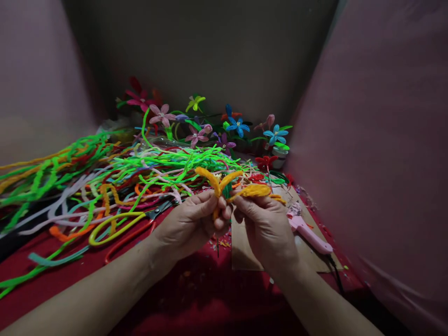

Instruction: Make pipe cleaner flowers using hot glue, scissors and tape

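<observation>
My left hand (191, 215) pinches a partly formed orange-yellow pipe cleaner flower (209, 176) at its base, with two petals spread upward in a V. A thin dark stem (218, 248) pokes out below those fingers. Close beside it, my right hand (268, 228) grips a looped orange-yellow pipe cleaner petal (257, 190) between thumb and fingers, its narrow end toward the flower. Whether that end touches the flower is hidden by my fingertips. Something dark green (227, 189) shows just behind, between the two hands.
Loose pipe cleaners (164, 163) in many colours heap up at the left and centre. Scissors (117, 224) with yellow and red handles lie by my left forearm. A pink glue gun (311, 235) rests on cardboard (245, 256) at right. Several pipe cleaner flowers (238, 126) stand behind.
</observation>
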Tool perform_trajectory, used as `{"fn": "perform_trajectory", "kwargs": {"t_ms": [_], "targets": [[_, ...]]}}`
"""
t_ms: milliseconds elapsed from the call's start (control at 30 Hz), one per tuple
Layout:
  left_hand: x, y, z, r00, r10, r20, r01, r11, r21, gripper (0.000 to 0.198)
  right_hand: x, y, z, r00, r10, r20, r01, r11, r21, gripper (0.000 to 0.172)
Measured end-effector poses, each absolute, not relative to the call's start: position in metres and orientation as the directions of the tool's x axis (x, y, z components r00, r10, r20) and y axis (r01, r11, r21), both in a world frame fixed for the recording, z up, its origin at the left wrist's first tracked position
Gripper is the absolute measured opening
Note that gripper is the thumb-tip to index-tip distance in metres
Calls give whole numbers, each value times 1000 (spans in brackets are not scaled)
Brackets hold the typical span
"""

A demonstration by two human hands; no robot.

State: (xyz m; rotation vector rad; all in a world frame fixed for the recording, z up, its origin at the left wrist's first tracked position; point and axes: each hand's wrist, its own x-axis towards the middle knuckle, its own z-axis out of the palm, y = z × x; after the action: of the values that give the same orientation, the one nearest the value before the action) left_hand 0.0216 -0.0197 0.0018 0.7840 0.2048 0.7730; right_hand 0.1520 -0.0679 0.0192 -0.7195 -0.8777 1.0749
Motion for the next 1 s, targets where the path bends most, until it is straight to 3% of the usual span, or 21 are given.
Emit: {"fn": "perform_trajectory", "kwargs": {"t_ms": [133, 267, 500, 700, 1000], "targets": [[20, -13, 3, 639, 761, 115, -537, 334, 775, 19, 162, -73, 28, 351, 876, 331, -203, 416, -886, 6], [21, -11, 4, 563, 806, 182, -505, 160, 848, 22, 165, -77, 39, 260, 915, 308, -62, 334, -940, 10], [22, -15, 1, 511, 829, 229, -393, -12, 919, 23, 161, -77, 37, 197, 910, 365, 82, 356, -931, 15], [21, -15, 0, 477, 849, 226, -277, -99, 956, 22, 158, -75, 27, 238, 905, 353, 73, 346, -935, 8], [20, -16, 0, 461, 862, 211, -202, -129, 971, 21, 156, -71, 24, 235, 891, 388, 47, 388, -920, 14]]}}
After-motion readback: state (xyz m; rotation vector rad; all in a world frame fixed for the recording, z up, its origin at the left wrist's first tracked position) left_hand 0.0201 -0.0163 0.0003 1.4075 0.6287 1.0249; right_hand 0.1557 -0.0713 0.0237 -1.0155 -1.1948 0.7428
